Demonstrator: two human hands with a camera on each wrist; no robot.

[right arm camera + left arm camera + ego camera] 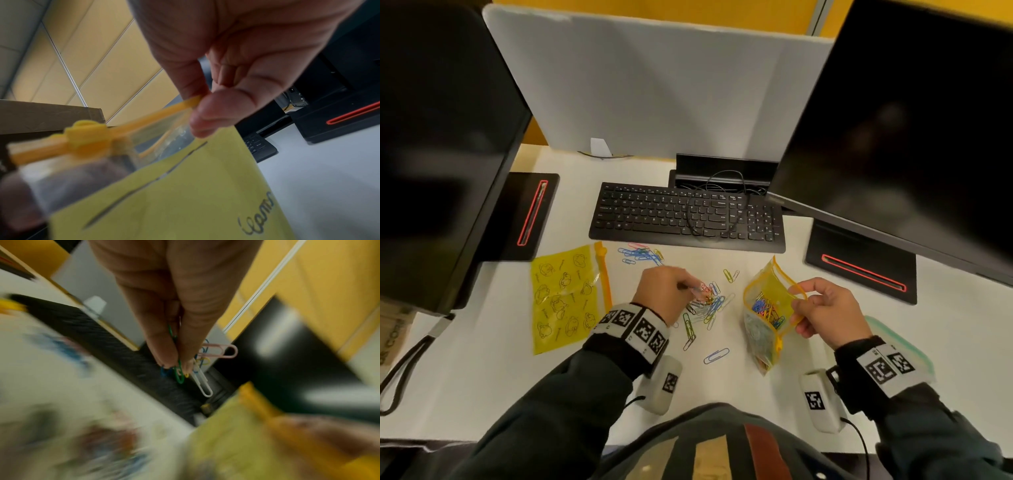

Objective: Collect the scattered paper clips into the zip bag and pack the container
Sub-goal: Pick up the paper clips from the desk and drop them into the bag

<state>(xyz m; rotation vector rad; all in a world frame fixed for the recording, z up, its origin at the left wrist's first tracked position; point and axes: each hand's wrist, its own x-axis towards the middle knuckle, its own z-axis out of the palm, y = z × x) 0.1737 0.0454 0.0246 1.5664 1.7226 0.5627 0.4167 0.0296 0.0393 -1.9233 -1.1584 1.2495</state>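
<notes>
My right hand (pixel 825 310) pinches the rim of a yellow zip bag (pixel 767 308) and holds its mouth wide; coloured clips lie inside. The right wrist view shows thumb and finger on the bag's orange zip strip (pixel 174 107), with the slider (pixel 86 134) near the camera. My left hand (pixel 671 291) is above a heap of paper clips (pixel 705 305) at mid desk and pinches a small bunch of clips (pixel 191 366) between its fingertips. More clips (pixel 640 255) lie near the keyboard, two (pixel 731 275) beside the bag, one blue clip (pixel 716 355) nearer me.
A second yellow zip bag (pixel 565 298) lies flat on the white desk (pixel 482 377) at left. A black keyboard (pixel 688 216) sits behind the clips. Monitor stands (pixel 859 263) flank both sides. A pale green lid edge (pixel 893 339) shows under my right wrist.
</notes>
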